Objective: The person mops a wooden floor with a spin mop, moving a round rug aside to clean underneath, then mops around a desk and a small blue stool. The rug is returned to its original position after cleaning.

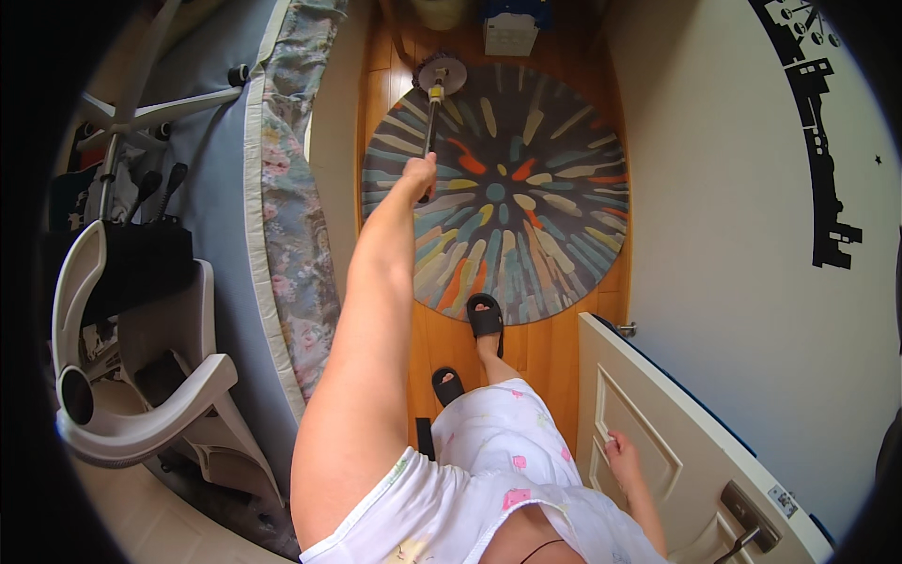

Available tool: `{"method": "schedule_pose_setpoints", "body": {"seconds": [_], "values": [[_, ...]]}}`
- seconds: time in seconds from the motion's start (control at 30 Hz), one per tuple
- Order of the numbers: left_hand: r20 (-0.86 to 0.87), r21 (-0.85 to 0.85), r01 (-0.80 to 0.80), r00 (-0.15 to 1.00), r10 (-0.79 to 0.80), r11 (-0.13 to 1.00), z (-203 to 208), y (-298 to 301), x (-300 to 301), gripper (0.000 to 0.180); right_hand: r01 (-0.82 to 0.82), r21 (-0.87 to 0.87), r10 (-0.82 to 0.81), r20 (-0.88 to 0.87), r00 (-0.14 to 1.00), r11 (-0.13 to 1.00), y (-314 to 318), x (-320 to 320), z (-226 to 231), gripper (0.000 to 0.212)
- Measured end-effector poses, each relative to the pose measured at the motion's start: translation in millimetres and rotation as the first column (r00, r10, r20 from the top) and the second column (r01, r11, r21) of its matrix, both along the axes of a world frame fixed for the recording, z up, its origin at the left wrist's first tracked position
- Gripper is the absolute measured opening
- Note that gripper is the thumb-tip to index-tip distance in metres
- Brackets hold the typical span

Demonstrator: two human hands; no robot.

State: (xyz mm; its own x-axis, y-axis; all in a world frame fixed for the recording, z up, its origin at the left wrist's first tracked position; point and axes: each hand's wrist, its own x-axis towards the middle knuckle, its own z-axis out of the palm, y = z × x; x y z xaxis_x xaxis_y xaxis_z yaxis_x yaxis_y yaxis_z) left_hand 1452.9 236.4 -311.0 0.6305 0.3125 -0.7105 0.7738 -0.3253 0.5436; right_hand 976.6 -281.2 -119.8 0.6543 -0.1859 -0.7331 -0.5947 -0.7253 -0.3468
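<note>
My left hand (421,177) is stretched far forward, closed around the dark pole of a spin mop (432,117). The mop's round, pale head with a dark fringe (442,75) rests at the far left rim of a round patterned rug (498,226), partly over the wooden floor. Down at my right side, my right hand (624,459) hangs beside a white panelled door (639,423). Its fingers are loosely curled, and nothing shows in them.
A bed with a floral edge (291,188) runs along the left, with a white-framed office chair (150,404) on that side. A white box (510,36) stands beyond the rug. The wall (714,188) bounds the right. My feet wear black slides (485,315).
</note>
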Motion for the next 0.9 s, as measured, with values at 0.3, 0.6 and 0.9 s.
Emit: {"method": "schedule_pose_setpoints", "body": {"seconds": [0.3, 0.6, 0.9], "values": [[-0.251, 0.102, 0.314, 0.926, -0.281, 0.944, -7, -72, -291, 0.054, 0.069, 0.076, -0.069, -0.002, 0.998, 0.995, 13, -35, -1, 0.028], [-0.519, -0.335, 0.124, 0.804, -0.292, 0.934, 169, -24, -459, 0.055, -0.078, 0.072, 0.073, 0.07, 0.995, 0.994, 46, -46, 49, 0.03], [-0.247, -0.217, 0.12, 0.953, -0.174, 0.969, 202, -31, -343, 0.061, 0.094, 0.077, -0.095, 0.014, 0.995, 0.993, -3, -88, 35, 0.029]]}}
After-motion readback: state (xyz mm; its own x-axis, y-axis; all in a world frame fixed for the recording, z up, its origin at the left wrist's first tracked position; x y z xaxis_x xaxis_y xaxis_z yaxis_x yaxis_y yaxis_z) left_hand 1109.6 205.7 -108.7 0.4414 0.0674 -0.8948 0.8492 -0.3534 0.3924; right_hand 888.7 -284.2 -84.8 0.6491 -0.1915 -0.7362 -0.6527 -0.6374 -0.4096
